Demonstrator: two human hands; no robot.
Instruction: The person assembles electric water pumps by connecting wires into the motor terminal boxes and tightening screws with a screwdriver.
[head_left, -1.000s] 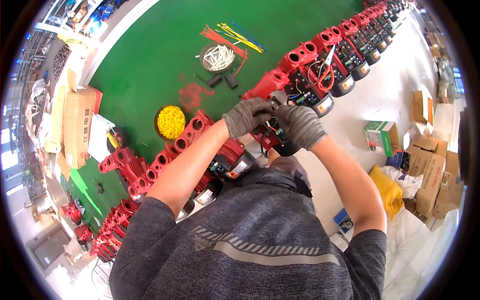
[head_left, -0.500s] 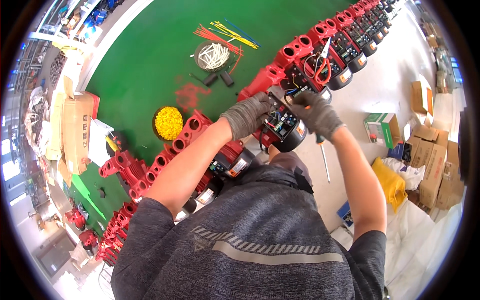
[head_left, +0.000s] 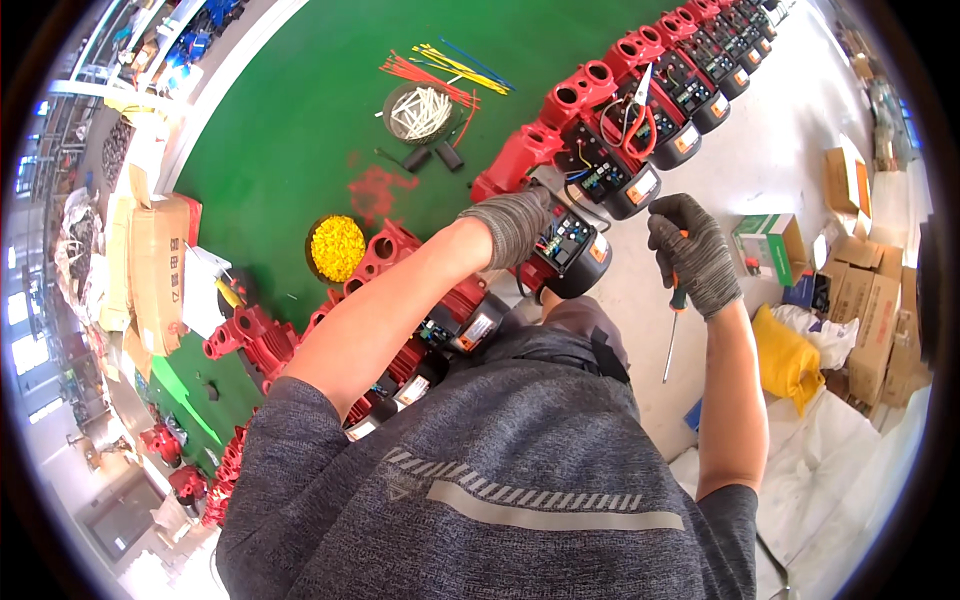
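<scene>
My gloved left hand point(head_left: 512, 226) is at the near motor-pump unit point(head_left: 580, 262), over the left part of its uncovered black box with a circuit board inside. Its fingers are curled at the box's far edge, and what they pinch is hidden. A dark cable point(head_left: 590, 214) loops from that box. My gloved right hand point(head_left: 697, 256) is off to the right, clear of the units, wrapped around a screwdriver point(head_left: 679, 298) with an orange and green handle. The shaft points down toward me. Red-handled scissors point(head_left: 640, 128) lie on a neighbouring unit.
More red pump units point(head_left: 585, 88) line the green table's point(head_left: 300, 130) edge in a diagonal row. On the table are a bowl of white sleeves point(head_left: 420, 112), a bowl of yellow parts point(head_left: 338, 248), coloured cable ties point(head_left: 460, 70) and black blocks point(head_left: 449, 156). Cartons point(head_left: 865, 310) stand at right.
My right hand has drawn back from the open box to the right, carrying the screwdriver. My left hand has shifted slightly and stays at the box.
</scene>
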